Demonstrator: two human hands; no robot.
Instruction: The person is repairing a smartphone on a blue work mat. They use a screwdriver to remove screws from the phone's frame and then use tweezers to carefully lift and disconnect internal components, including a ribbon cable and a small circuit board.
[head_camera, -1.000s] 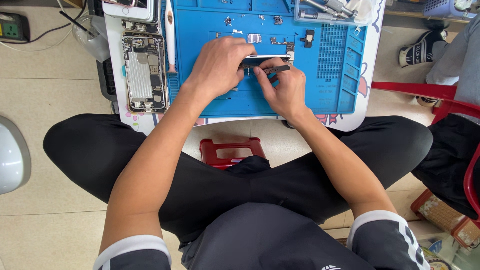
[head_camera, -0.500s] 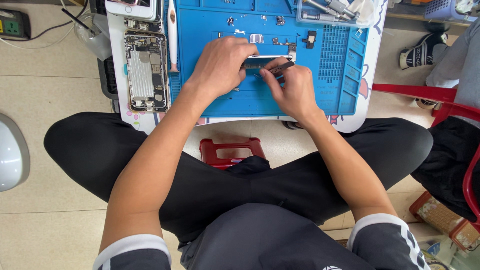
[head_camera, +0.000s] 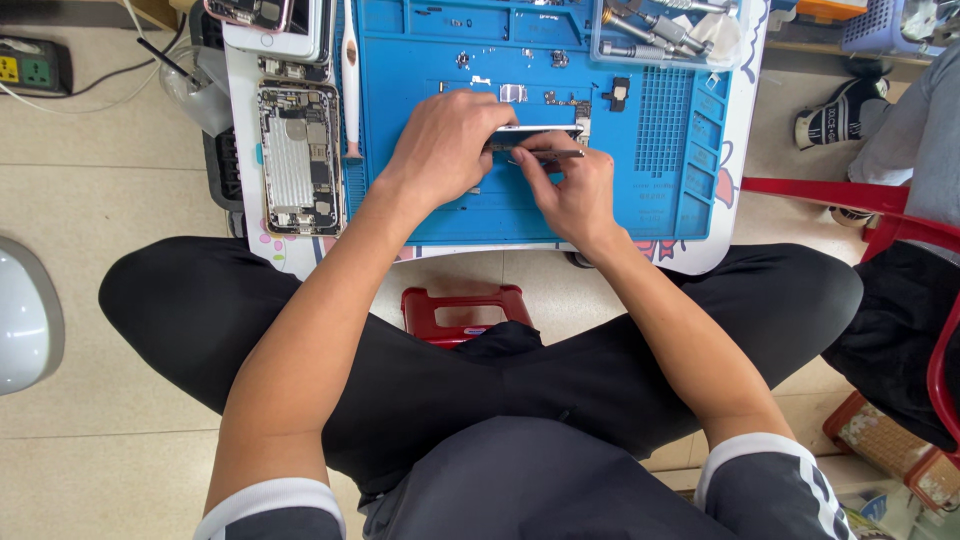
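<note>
While the left hand (head_camera: 445, 145) grips a phone part (head_camera: 535, 132), the right hand (head_camera: 572, 185) pinches tweezers (head_camera: 548, 154).
Both rest on a blue mat (head_camera: 520, 215), upper centre of frame.

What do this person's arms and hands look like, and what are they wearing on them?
Both arms are bare from the upper arm down. The left hand and right hand wear no gloves, and no rings or watch show. Short dark sleeves with a white band at the hem cover the upper arms.
</note>
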